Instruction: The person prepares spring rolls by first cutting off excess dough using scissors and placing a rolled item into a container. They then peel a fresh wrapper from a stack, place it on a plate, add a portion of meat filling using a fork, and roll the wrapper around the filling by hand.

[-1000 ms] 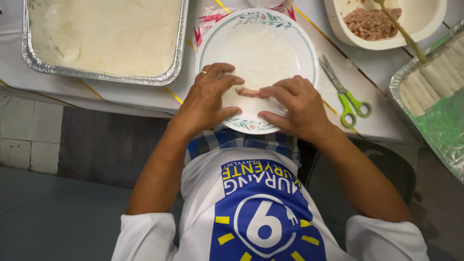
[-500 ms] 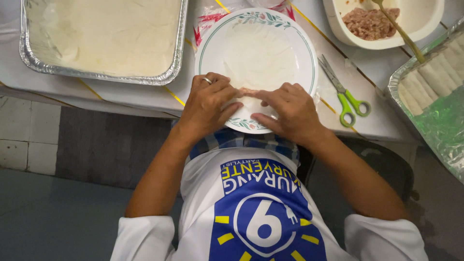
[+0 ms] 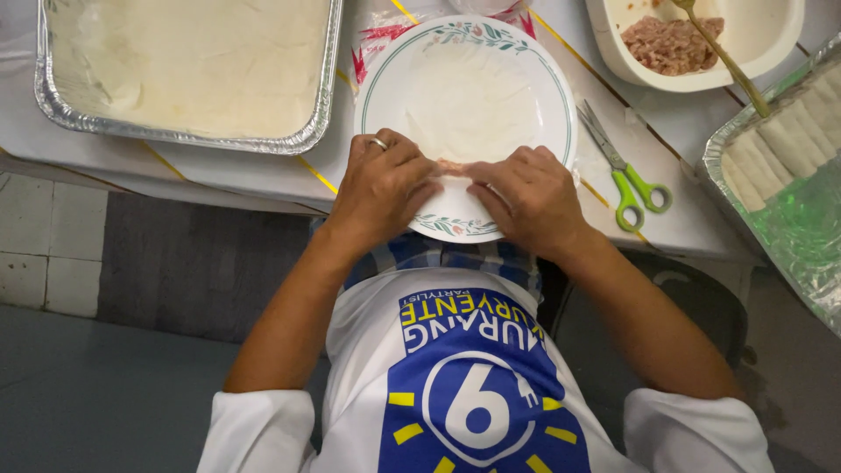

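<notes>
A thin white wrapper (image 3: 469,101) lies on a round white plate (image 3: 552,96) with a floral rim. Both hands rest on the near part of the plate. My left hand (image 3: 381,188), with a ring on one finger, and my right hand (image 3: 530,200) pinch the wrapper's near edge, folded over a strip of pinkish meat filling (image 3: 451,165) that shows between the fingertips. Most of the filling is hidden under the fingers.
A foil tray (image 3: 53,96) of stacked wrappers sits at the left. Green-handled scissors (image 3: 626,180) lie right of the plate. A white bowl (image 3: 771,44) holds minced meat and a spoon (image 3: 723,57). Another foil tray (image 3: 727,166) at the right holds finished rolls (image 3: 788,131).
Both hands have drawn closer together on the near edge and folded the wrapper over the filling. The plate stays where it was.
</notes>
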